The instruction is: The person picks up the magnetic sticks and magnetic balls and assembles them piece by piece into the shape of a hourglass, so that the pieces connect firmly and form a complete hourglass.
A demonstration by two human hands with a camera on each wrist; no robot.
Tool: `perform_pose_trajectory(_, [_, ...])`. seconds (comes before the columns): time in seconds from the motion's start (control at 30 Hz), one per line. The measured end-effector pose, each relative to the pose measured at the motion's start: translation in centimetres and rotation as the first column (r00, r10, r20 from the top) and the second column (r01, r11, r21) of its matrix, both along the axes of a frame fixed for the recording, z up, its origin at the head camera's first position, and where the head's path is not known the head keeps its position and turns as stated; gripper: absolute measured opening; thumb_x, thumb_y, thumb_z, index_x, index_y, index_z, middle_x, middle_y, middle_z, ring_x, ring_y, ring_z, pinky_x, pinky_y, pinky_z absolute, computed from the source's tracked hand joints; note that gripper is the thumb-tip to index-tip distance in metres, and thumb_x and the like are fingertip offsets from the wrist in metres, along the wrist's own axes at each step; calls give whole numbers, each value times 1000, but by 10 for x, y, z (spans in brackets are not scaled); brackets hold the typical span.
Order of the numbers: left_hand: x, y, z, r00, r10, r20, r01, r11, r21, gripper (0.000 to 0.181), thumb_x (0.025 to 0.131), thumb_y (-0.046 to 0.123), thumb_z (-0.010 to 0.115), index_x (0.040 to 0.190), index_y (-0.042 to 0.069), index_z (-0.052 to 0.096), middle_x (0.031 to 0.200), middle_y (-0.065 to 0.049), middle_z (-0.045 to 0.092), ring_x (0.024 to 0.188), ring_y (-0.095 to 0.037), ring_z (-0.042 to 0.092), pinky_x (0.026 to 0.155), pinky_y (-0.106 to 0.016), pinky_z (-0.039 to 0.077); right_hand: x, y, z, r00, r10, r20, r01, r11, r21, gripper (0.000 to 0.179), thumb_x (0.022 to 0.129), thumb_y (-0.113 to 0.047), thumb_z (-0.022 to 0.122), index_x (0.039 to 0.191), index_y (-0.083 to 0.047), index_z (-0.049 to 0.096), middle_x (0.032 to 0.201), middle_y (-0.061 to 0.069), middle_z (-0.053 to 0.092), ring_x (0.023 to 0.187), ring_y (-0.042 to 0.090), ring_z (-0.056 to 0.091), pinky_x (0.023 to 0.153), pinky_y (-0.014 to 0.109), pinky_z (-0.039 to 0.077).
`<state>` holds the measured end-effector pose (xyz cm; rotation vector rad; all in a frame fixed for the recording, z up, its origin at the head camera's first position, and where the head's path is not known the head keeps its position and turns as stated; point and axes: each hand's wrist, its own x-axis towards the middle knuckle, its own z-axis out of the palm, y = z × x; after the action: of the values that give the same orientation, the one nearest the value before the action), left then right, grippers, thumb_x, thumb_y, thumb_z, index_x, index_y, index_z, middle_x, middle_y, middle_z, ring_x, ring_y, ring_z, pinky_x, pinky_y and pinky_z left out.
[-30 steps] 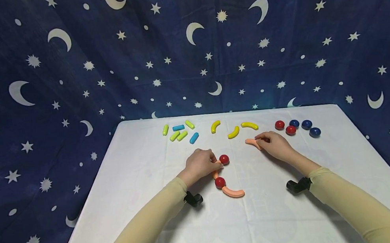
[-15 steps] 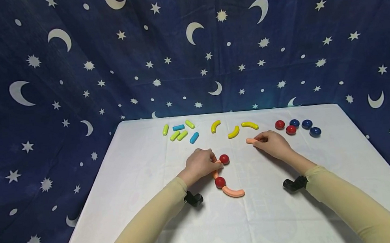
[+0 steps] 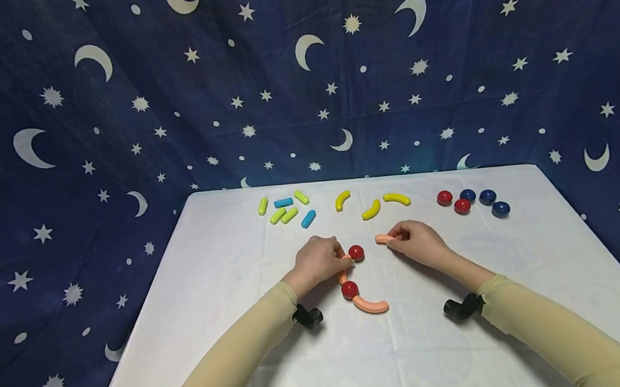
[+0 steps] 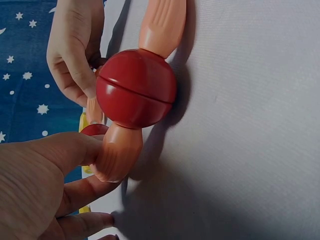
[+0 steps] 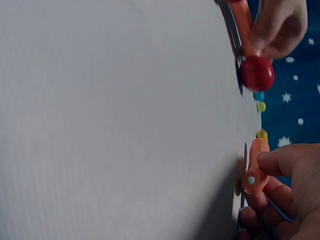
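My left hand (image 3: 317, 261) pinches a curved peach-coloured stick (image 4: 118, 156) between thumb and fingers. This stick joins two red balls: the near one (image 3: 350, 290), which also carries a second curved peach stick (image 3: 371, 305), and the far one (image 3: 356, 253) just beyond my fingertips. My right hand (image 3: 419, 245) pinches a loose curved peach stick (image 3: 382, 239), one end pointing left toward the far red ball with a gap between them. In the right wrist view, a pale round spot shows on the end of this stick (image 5: 256, 170).
On the white table (image 3: 216, 329), short green sticks (image 3: 278, 216) and blue sticks (image 3: 308, 219) lie at the back left. Curved yellow sticks (image 3: 371, 210) lie at the back middle. Red balls (image 3: 462, 206) and dark blue balls (image 3: 501, 209) sit at the back right. A starry curtain (image 3: 274, 65) hangs behind.
My right hand has carried its curved peach stick left and slightly nearer, toward the far red ball. The left hand and the joined pieces stay in place.
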<state>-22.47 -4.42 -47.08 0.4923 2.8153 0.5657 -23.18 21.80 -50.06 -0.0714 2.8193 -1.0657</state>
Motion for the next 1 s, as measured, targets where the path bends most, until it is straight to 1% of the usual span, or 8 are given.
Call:
perform_pose_trajectory(0.27, [0,0,1,1000,-1,-6,1,1000,-13,28,89,45,76,86,19,68,72,7,61,93,-18,54,65,-30,43,7,-15,0,999,42,13,-41,999,-30,25,93,-27,77,107,-7,72,85,4,64,77,21,57,65,29,51])
perform_pose_trajectory(0.53, [1,0,1,1000,3,0,-3,1000,-15,28,88,46,77,86,19,68,72,7,61,95,-17,54,65,-30,43,10,-22,0,997,75,15,-74,994,-80,23,92,-24,77,107,-7,72,84,4,64,71,19,59,63,31,53])
perform_pose_trajectory(0.77, [1,1,1,1000,5,1,-5,1000,-12,29,88,47,77,86,19,68,73,7,61,95,-17,54,65,-31,44,11,-23,-1,995,99,15,-97,993,-73,22,92,-23,77,108,-9,73,86,3,63,75,20,56,61,31,51])
perform_pose_trajectory(0.9, [0,1,1,1000,3,1,-3,1000,-10,28,89,46,76,86,19,68,73,7,61,94,-17,53,66,-30,44,11,-22,-1,993,121,-10,-121,991,-52,25,90,-24,80,109,-10,74,88,2,63,80,22,54,66,33,48])
perform_pose_trajectory(1.0, [1,0,1,1000,0,4,0,1000,-5,30,89,48,76,84,19,68,72,7,61,90,-16,53,65,-30,43,11,-21,-3,989,143,-30,-144,989,-37,27,89,-24,81,111,-11,74,92,1,65,84,22,53,72,34,46])
